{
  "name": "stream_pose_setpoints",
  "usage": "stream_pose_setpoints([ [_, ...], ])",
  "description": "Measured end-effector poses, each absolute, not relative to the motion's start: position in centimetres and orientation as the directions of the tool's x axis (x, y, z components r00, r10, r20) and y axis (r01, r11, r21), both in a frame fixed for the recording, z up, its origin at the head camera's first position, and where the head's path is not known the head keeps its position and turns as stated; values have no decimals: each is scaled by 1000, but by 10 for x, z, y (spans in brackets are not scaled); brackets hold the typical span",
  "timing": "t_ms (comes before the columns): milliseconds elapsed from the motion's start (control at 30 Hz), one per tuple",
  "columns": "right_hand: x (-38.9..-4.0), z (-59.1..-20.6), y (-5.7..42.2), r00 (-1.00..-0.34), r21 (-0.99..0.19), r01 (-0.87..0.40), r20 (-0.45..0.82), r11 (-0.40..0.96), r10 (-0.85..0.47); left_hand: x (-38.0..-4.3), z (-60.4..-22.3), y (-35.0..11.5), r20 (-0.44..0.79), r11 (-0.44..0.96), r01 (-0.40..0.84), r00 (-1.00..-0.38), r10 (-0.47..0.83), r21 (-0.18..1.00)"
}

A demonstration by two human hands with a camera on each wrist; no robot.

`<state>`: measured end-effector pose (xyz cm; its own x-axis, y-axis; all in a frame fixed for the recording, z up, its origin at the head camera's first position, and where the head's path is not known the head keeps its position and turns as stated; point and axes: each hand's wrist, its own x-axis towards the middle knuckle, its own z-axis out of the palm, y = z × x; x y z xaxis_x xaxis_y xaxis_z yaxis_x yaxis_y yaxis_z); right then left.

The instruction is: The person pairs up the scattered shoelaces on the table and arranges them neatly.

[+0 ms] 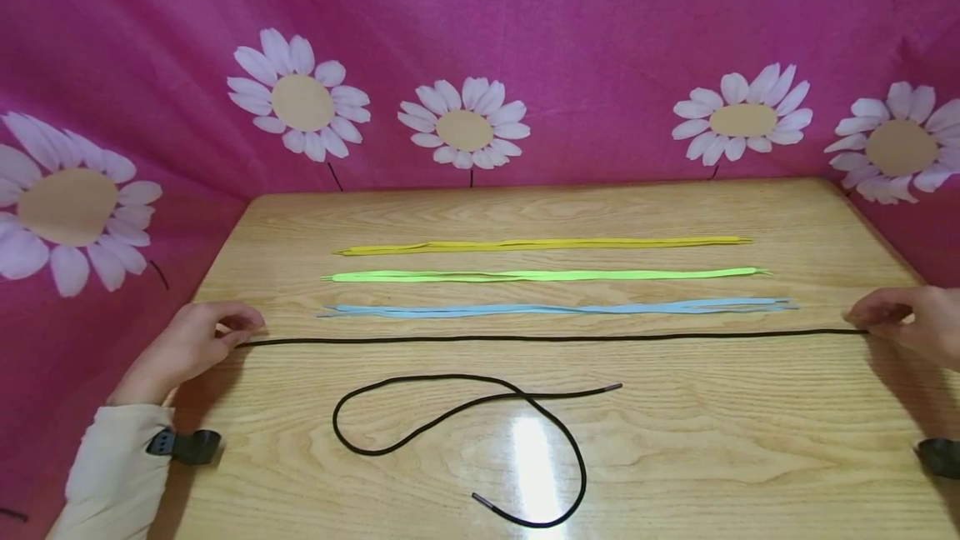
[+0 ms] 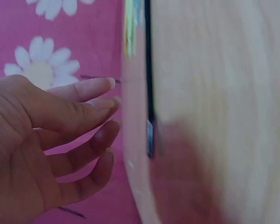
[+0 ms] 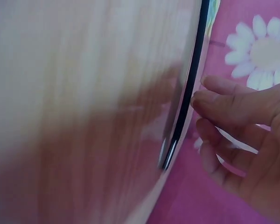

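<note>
A black shoelace [image 1: 555,338] lies stretched nearly straight across the wooden table. At its left end is my left hand [image 1: 195,340]. In the left wrist view, that hand's loosely bent fingers [image 2: 84,163] stand apart from the lace's tip [image 2: 150,137], holding nothing. My right hand [image 1: 918,323] is at the other end. Thumb and forefinger come right up to the black lace [image 3: 189,84] in the right wrist view, and its tip [image 3: 169,156] extends past them. Nearer to me, a second black shoelace [image 1: 450,376] lies in a loose, crossing loop.
Beyond the straight lace, light blue laces [image 1: 637,308], green laces [image 1: 562,276] and yellow laces [image 1: 600,243] lie in parallel rows. A pink cloth [image 1: 585,40] with large daisies hangs behind the table [image 1: 750,440] and along its sides. Light glares off the near tabletop.
</note>
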<state>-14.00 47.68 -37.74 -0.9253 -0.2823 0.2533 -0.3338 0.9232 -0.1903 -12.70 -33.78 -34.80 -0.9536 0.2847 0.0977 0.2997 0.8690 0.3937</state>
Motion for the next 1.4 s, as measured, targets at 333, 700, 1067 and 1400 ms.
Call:
stream_pose_setpoints([
  [333, -140, -351, 408, -898, -71, -415, 191, 907, -396, -123, -330, -281, 114, 818, 463, -884, 453, 342],
  [700, -139, -347, 320, -696, -73, -703, 273, 708, -664, -104, -334, -199, 73, 669, 671, -721, 689, 319],
  [1067, -129, -342, 252, -589, -164, -808, 274, 566, -760, -80, -339, -142, 37, 491, 820, -523, 852, 295],
  [1400, -115, -348, 210, -508, -161, -861, 204, 483, -837, -62, -347, -108, -32, 381, 901, -383, 923, 208],
])
